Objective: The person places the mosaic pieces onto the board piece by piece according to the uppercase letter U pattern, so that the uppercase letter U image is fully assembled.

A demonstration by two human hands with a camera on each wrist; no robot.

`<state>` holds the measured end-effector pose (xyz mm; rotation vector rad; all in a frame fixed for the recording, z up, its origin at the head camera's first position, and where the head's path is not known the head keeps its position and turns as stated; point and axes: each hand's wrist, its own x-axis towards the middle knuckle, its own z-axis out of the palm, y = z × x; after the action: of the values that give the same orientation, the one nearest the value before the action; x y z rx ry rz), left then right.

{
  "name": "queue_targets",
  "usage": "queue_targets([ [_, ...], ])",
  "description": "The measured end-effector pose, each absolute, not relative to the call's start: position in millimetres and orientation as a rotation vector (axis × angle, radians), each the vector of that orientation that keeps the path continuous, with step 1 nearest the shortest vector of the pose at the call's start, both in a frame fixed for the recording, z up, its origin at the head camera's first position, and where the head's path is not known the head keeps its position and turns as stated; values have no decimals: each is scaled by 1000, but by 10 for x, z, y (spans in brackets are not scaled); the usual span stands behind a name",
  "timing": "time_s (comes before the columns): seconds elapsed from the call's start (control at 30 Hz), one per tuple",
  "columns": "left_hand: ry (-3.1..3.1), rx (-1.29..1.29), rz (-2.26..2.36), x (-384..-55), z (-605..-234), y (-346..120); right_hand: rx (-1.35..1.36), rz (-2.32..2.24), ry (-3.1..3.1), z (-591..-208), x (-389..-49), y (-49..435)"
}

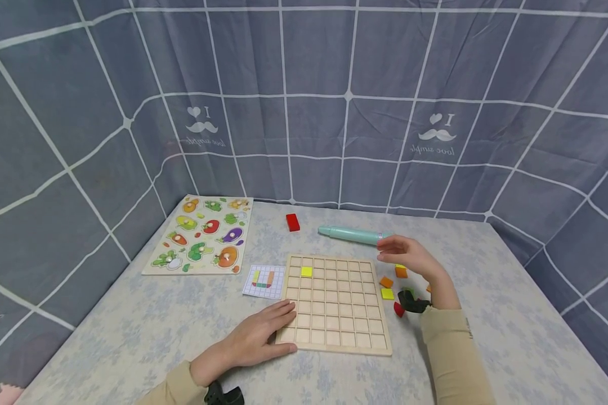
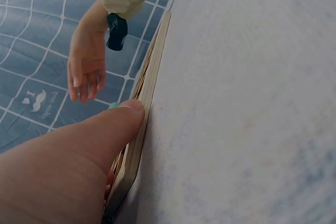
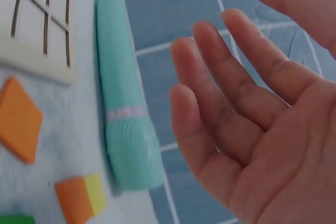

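My left hand rests on the front-left corner of a wooden grid board, its fingers extended over the left side. In the left wrist view the thumb presses against the board's edge. One yellow square tile sits in a cell near the board's upper left. Above the table right of the board, my right hand is raised with relaxed fingers and an empty palm. Loose pieces lie below it: an orange tile, a yellow tile, a red piece and a partly hidden green one.
A teal tube lies behind the board, close to the right hand. Farther back is a red block. Left of the board are a small gridded pattern card and a vegetable peg puzzle. A grey-blue curtain surrounds the table.
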<state>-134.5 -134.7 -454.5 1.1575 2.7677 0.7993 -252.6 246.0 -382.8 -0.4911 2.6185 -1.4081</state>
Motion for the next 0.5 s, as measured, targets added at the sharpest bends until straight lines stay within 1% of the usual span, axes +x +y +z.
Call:
queue_targets([
  [0.27,2765,1148,793,-1354,-4547,-1346,-389,-1449,2608,-3898,-2519,2658],
  [0.5,2781,1173,794,-1356,-4552,-1349,-248,-1446,2629,-4002,-2523,2763],
])
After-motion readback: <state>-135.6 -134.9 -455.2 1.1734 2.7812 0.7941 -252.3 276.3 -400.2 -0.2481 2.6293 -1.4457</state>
